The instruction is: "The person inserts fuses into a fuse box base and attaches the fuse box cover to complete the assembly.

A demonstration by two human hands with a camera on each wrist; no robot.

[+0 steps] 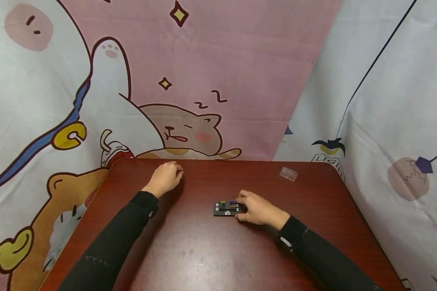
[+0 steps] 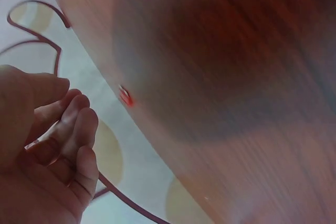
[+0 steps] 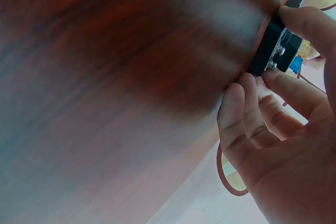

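Near the middle of the table lies a small black module [image 1: 227,209], a flat block with yellow and blue components on top and silver screws. My right hand [image 1: 256,208] grips its right end between thumb and fingers. In the right wrist view, the thumb and index finger touch opposite edges of the black module [image 3: 275,40], and the other fingers rest beside it. Toward the back left, my left hand [image 1: 164,178] hovers over the table with loosely curled fingers. The left wrist view shows nothing held in that hand [image 2: 52,150]. A tiny red thing [image 2: 125,96] sits by the table edge.
A clear plastic piece [image 1: 288,173] lies at the back right of the reddish-brown table [image 1: 204,250]. Behind the table's far edge hangs a cartoon-printed cloth [image 1: 240,81], which also runs along both sides.
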